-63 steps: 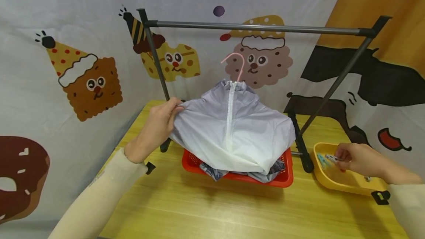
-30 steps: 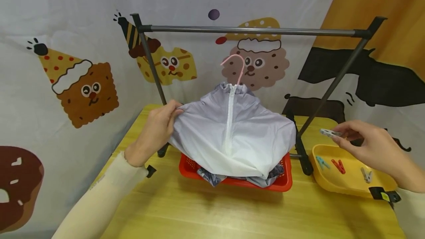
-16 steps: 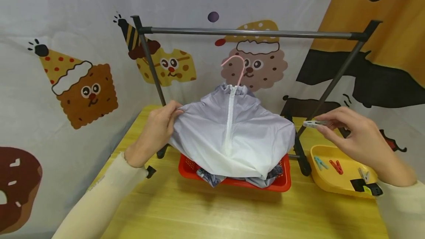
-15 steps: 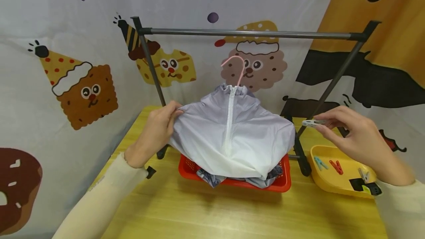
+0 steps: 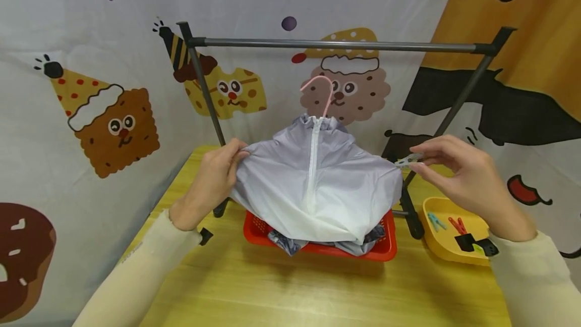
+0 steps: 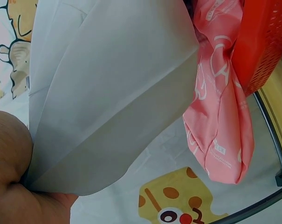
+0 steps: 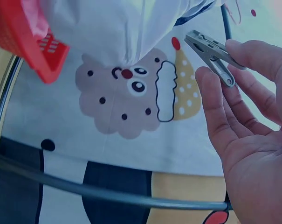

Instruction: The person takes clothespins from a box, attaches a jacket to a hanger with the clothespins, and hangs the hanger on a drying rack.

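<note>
A lilac-to-white zip-up jacket [image 5: 290, 175] is on a pink hanger [image 5: 328, 96], whose hook stands free below the rack's rail. My left hand [image 5: 221, 168] pinches the jacket's left shoulder edge; in the left wrist view the fabric runs between the thumb and fingers [image 6: 10, 158]. Between the thumb and fingers of my right hand [image 5: 463, 175] is a grey clothespin [image 5: 407, 161]. Its tip is close to the jacket's right shoulder in the head view. Against the backdrop in the right wrist view, the clothespin [image 7: 210, 53] appears apart from the fabric.
Under the jacket a red basket [image 5: 387, 252] holds folded clothes, some pink [image 6: 220, 102]. A dark metal rack [image 5: 340, 44] rises behind. To the right, a yellow tray [image 5: 436, 252] contains a teal clothespin [image 5: 437, 221] and a red one [image 5: 457, 225]. All stand on a wooden table [image 5: 272, 291].
My right hand has lifted the grey clothespin out of the yellow tray and carried it left to the jacket's right shoulder. The left hand keeps its pinch on the jacket.
</note>
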Tool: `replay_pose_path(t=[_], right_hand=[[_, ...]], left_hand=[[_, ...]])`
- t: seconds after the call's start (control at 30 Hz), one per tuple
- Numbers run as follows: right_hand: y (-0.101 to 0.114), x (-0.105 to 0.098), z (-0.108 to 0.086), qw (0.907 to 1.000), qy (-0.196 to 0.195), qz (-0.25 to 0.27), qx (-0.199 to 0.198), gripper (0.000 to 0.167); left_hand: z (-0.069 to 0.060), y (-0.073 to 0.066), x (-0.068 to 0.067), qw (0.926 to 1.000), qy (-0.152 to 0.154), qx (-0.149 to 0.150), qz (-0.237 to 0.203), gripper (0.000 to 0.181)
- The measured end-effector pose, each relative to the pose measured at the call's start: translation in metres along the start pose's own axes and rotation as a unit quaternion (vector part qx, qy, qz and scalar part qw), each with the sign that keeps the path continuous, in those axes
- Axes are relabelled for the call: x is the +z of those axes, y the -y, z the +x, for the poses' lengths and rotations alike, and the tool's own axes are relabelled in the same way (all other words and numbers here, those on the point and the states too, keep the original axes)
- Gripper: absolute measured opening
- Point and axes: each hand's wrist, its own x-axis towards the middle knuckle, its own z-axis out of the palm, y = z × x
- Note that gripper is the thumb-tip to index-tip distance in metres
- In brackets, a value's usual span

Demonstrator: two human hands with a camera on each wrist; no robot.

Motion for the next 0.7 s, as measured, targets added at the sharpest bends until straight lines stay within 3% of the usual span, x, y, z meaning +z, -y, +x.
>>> replay_pose_path(t=[0.33,0.7], right_hand=[[0.013,0.012,0.017,0.9982,-0.013,0.058,-0.009,0.061],[0.02,0.02,0.022,0.9972,-0.021,0.07,-0.013,0.062]], left_hand=[[-0.001,0.0,0.001,1.0,-0.003,-0.006,-0.004,0.004],[-0.005,0.0,0.005,1.0,-0.005,-0.003,-0.005,0.005]])
